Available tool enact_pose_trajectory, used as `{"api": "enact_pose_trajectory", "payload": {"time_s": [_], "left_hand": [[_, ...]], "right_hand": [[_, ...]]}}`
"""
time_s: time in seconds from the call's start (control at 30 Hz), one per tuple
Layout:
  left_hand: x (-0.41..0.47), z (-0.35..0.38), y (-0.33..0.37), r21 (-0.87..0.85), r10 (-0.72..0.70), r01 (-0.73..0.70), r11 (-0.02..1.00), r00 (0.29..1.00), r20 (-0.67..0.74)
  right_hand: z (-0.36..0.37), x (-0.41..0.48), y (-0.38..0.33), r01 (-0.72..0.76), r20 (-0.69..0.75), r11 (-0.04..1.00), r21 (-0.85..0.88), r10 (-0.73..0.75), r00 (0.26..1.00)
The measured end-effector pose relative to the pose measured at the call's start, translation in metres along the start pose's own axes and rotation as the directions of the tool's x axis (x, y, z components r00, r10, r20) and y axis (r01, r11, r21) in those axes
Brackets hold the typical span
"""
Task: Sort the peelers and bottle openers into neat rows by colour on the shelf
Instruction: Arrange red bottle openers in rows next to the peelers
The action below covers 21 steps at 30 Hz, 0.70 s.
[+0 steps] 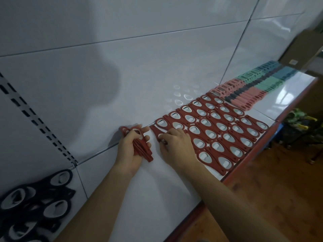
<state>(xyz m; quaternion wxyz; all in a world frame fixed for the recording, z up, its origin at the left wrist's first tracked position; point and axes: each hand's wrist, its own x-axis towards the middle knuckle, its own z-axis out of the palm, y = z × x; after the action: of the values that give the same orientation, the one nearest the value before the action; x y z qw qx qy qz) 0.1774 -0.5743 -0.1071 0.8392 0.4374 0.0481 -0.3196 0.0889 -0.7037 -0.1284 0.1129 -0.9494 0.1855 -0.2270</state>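
These red bottle openers are flat little things, a rubbery-looking coating round a shiny metal oval. I'd bet they're light, fairly stiff and not fragile at all, though that coating probably makes them cling to each other, so they won't slide off a stack cleanly. The left hand is wrapped round a fanned stack of red openers, held low over the shelf close to the back panel. The right hand has its fingers curled down onto a single red opener. It looks like a pinch at the wide end, and that opener lies right at the left edge of the laid-out red rows. Best place to grab one is probably the narrow tail or the rim of the oval head, so you can nudge it up against its neighbour. Main risk imo is that the rows are packed touching each other, so a clumsy wrist could shove the whole pattern out of line. Further right on the shelf are pink peelers, then green peelers and blue peelers, all lined up already. A loose pile of black openers sits at the far left, well apart from the hands and not yet sorted. There's a cardboard box past the far end, but nothing really blocks the spot being worked on.
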Motion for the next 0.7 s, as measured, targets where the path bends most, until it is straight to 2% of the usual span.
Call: {"api": "enact_pose_trajectory", "payload": {"time_s": [0.2,0.37,0.4,0.47,0.57,0.6,0.7], "left_hand": [[0.001,0.002,-0.003,0.005,-0.022,0.022,1.0,0.999,-0.033],[0.007,0.0,-0.007,0.064,0.011,-0.003,0.998,0.992,-0.127],[0.008,-0.001,-0.008,0.069,0.01,-0.001,0.998,0.99,-0.138],[0.006,0.001,-0.008,0.074,0.002,0.009,0.997,0.989,-0.148],[-0.002,0.009,-0.009,0.095,-0.016,0.025,0.995,0.996,-0.087],[-0.006,0.012,-0.01,0.111,-0.023,0.03,0.993,0.998,-0.057],[-0.012,0.018,-0.014,0.119,-0.086,0.085,0.989,0.996,0.01]], "right_hand": [[0.008,0.003,0.0,-0.035,-0.066,0.996,-0.077,0.03,0.997],[0.013,0.006,-0.001,-0.051,-0.078,0.998,-0.047,0.047,0.996],[0.012,0.005,-0.002,-0.053,-0.103,0.999,0.005,0.053,0.993],[0.001,0.002,-0.007,-0.072,-0.136,0.974,0.217,0.103,0.985],[-0.022,-0.004,-0.019,-0.148,-0.033,0.821,0.551,0.199,0.979],[-0.027,-0.007,-0.021,-0.167,-0.002,0.797,0.581,0.206,0.978],[-0.03,-0.018,-0.015,-0.198,-0.007,0.816,0.544,0.24,0.971]]}}
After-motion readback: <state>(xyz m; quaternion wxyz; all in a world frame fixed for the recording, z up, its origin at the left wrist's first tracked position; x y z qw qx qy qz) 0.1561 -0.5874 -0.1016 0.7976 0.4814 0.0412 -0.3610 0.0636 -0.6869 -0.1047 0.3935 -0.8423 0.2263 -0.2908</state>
